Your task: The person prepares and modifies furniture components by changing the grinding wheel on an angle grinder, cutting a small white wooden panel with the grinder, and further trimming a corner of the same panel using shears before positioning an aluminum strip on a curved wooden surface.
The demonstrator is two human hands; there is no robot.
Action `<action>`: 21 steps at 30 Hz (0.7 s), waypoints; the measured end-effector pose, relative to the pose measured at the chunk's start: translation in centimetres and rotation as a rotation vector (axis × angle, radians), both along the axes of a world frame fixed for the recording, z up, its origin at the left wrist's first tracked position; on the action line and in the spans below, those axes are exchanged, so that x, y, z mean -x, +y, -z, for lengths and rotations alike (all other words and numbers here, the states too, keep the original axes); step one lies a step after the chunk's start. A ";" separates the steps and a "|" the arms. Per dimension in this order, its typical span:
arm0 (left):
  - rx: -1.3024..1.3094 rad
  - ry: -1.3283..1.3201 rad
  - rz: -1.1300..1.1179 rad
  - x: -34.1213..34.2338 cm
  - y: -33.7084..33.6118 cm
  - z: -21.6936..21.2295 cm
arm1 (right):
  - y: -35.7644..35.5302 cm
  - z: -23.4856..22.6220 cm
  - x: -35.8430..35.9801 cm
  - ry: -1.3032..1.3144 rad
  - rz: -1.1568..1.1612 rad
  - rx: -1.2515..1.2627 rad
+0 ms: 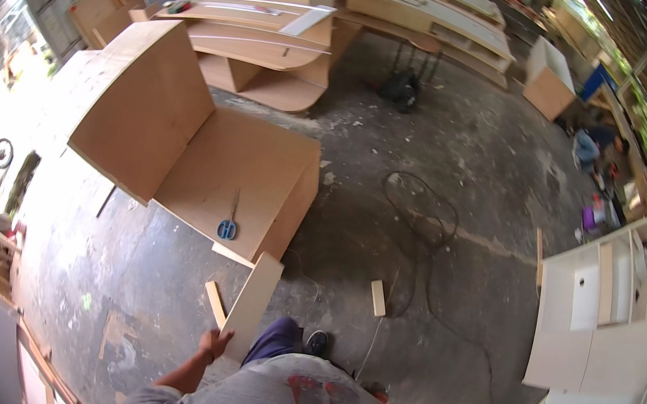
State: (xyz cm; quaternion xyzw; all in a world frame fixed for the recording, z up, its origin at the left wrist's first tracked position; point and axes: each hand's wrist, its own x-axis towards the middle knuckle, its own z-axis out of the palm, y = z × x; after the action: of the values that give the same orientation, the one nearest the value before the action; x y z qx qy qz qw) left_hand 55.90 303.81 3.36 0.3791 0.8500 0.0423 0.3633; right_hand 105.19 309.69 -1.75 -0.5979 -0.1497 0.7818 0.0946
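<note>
Left hand (213, 344) closed on board (252, 305) lower edge, bottom centre; likely stiff, light, best held mid-edge. Right hand unseen.

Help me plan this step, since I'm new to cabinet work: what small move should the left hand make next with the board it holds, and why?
Probably carry the plywood board forward toward the open plywood cabinet. The left hand grips the board's lower end while its far end already points at the cabinet's near edge, short of the blue tape measure lying inside. The right hand is out of view.
</note>
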 end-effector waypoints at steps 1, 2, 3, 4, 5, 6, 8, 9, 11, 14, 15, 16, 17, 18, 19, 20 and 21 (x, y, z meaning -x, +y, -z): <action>-0.222 0.024 0.049 0.2 1.4 -0.1 | 1.7 0.1 0.2 0.020 0.019 0.002; -0.089 -0.043 -0.088 0.1 4.6 -1.4 | 3.4 0.5 0.6 0.039 0.041 0.006; -0.138 -0.076 -0.112 0.0 6.9 -1.7 | 5.0 0.7 0.7 0.052 0.068 0.005; -0.186 -0.108 -0.132 0.0 9.0 -1.6 | 6.8 1.0 1.1 0.062 0.089 0.004; -0.184 -0.105 -0.146 0.0 11.1 -0.7 | 8.5 1.4 1.3 0.070 0.112 0.010; -0.182 -0.120 -0.150 -0.1 13.4 0.5 | 10.3 1.6 1.4 0.076 0.135 0.013; -0.189 -0.144 -0.155 -0.8 18.3 2.3 | 13.8 2.3 1.8 0.084 0.193 0.009; -0.212 -0.305 -0.279 -1.3 21.2 2.7 | 15.8 2.4 1.9 0.089 0.228 0.006; -0.120 -0.533 -0.464 -2.0 27.8 1.8 | 19.7 2.3 2.3 0.104 0.301 -0.004; -0.069 -0.580 -0.434 -2.2 36.9 1.7 | 25.3 1.1 2.8 0.124 0.399 -0.032; -0.025 -0.586 -0.398 -2.2 39.8 0.8 | 27.0 0.4 2.8 0.128 0.433 -0.054; 0.014 -0.596 -0.376 -2.1 42.4 -0.4 | 28.8 -0.3 2.9 0.141 0.450 -0.065; 0.016 -0.597 -0.346 -1.4 44.5 1.6 | 31.0 -1.2 3.0 0.163 0.455 -0.084; 0.025 -0.596 -0.304 -0.9 46.7 3.6 | 33.3 -2.3 2.8 0.183 0.465 -0.117; 0.005 -0.655 -0.335 -1.4 49.5 1.4 | 35.6 -3.1 2.7 0.204 0.477 -0.146; -0.014 -0.713 -0.362 -2.2 52.3 -1.7 | 37.3 -4.0 2.7 0.226 0.496 -0.166; -0.019 -0.769 -0.410 -2.5 54.2 -3.3 | 40.4 -5.3 2.8 0.263 0.476 -0.206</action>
State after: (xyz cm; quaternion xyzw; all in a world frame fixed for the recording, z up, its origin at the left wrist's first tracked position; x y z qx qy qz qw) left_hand 58.40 357.96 6.63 0.1627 0.7100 0.2595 0.6341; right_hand 102.43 350.12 3.52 -0.4970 -0.0702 0.7891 0.3541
